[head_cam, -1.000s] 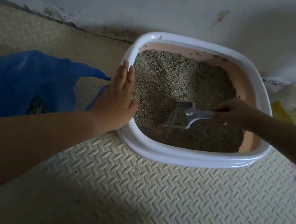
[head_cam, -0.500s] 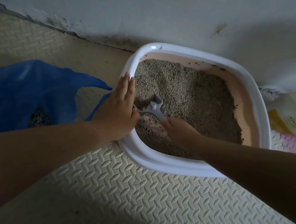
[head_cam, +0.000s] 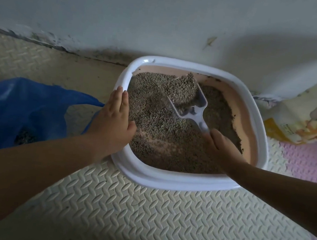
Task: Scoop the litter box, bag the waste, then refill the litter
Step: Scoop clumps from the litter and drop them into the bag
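White plastic shows between the curled fingers (head_cam: 215,134) of the right hand (head_cam: 220,146), which grip the end of the scoop's handle. The scoop (head_cam: 194,104) slants up and away from that hand toward the far wall of the litter box, and its head is heaped with a mound of grey, clumped granules. It is held over the middle of the box, with its head lifted above the surface. The left hand (head_cam: 113,122) lies flat on the box's left rim. Its fingers are straight and close together and point away from the person, and the thumb reaches over the inner edge. The litter box (head_cam: 175,181) is a rounded square with a thick white rim and a pale pink inside. The litter (head_cam: 155,107) in it is grey-brown and grainy, spread unevenly, with bare pink streaks of the bottom showing near the front and a darker, finer patch at the right. Dark smears mark the far inner wall. Left of the box, just beside the left wrist, a blue plastic bag (head_cam: 24,106) lies open, with a small dark heap of granules inside. At the right, a yellow and white litter sack (head_cam: 305,119) leans near the wall (head_cam: 127,15). Everything rests on a cream foam floor mat (head_cam: 142,208) with a herringbone pattern.
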The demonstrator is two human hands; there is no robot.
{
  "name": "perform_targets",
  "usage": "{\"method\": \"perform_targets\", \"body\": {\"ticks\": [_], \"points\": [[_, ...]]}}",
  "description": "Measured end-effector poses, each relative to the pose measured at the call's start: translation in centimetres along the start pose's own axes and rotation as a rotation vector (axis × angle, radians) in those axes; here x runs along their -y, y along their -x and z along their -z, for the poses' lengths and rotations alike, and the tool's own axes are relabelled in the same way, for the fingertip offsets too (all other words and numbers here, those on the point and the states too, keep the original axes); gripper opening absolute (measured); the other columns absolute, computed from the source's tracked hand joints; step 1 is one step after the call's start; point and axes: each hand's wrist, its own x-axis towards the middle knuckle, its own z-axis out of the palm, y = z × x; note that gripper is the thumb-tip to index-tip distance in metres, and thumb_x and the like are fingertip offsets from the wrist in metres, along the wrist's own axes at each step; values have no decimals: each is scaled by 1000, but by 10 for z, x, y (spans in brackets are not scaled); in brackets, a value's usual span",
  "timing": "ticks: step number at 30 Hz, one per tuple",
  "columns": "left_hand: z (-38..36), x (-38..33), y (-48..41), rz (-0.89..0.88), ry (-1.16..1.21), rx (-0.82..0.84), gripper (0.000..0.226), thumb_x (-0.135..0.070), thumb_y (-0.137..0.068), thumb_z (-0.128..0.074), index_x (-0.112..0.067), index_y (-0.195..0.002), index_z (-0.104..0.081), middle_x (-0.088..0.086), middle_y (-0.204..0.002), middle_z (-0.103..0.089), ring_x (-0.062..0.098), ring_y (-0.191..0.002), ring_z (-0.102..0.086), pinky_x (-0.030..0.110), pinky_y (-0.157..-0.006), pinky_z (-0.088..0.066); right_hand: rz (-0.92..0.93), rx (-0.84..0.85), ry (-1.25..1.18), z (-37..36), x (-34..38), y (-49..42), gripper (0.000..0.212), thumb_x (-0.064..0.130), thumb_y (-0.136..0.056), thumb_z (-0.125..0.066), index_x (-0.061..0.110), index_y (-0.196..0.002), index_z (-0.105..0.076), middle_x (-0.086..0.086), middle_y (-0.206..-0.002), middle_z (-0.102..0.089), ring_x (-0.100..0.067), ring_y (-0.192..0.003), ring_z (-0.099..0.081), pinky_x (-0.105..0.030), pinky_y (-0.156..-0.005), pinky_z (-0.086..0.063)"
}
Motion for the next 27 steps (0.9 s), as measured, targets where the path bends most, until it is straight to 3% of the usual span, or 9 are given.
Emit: {"method": "perform_targets", "body": {"ticks": [2,5,15,19,23,25,27], "points": [[1,-9,-2,60,120,-2,74,-31,-98,-40,-4,-150,5,9,-158,16,24,-147,5,40,-118,-16,-3,23,-3,3,2,10,53,58,-95,-32,12,-72,-44,-2,-61,-44,-4,-50,-43,-26,-55,-34],[0,-19,-4,146,292,-18,73,-28,-100,-39,-5,-150,8,6,-158,18,20,-146,12,35,-118,-4,-30,13,-20,4,-1,21,51,58,-96,-32,15,-72,-43,-1,-63,-44,-6,-51,-41,-31,-57,-38],[-8,-20,-1,106,138,-113,72,-25,-98,-40,-1,-150,3,13,-159,12,28,-146,7,37,-117,-9,27,-1,-123,-5,-1,42,38,49,-97,-37,21,-72,-42,-1,-64,-47,-14,-57,-46,-44,-62,-44],[-8,-19,-1,111,119,-96,73,-26,-97,-39,0,-149,5,15,-158,13,28,-146,8,37,-117,-7,-17,-58,-87,0,1,37,45,52,-97,-35,14,-72,-42,-1,-61,-45,-12,-54,-42,-43,-59,-43],[-8,-20,-1,107,114,-108,73,-24,-96,-41,2,-149,2,17,-158,9,30,-146,6,40,-118,-10,-175,-135,-115,0,-5,25,55,59,-94,-35,12,-69,-49,2,-57,-42,-9,-48,-38,-29,-51,-33],[-8,-20,-1,110,120,-108,72,-24,-96,-40,2,-149,2,16,-158,10,29,-146,6,39,-117,-11,-308,-139,-113,0,-16,13,55,50,-96,-40,2,-77,-58,-3,-60,-46,-15,-51,-41,-27,-53,-31],[-9,-19,-1,108,122,-119,71,-23,-96,-39,1,-149,2,16,-158,9,29,-146,6,40,-117,-13,-387,-102,-91,0,-25,1,47,41,-96,-44,2,-72,-57,-5,-59,-46,-17,-51,-40,-27,-53,-29]]}}
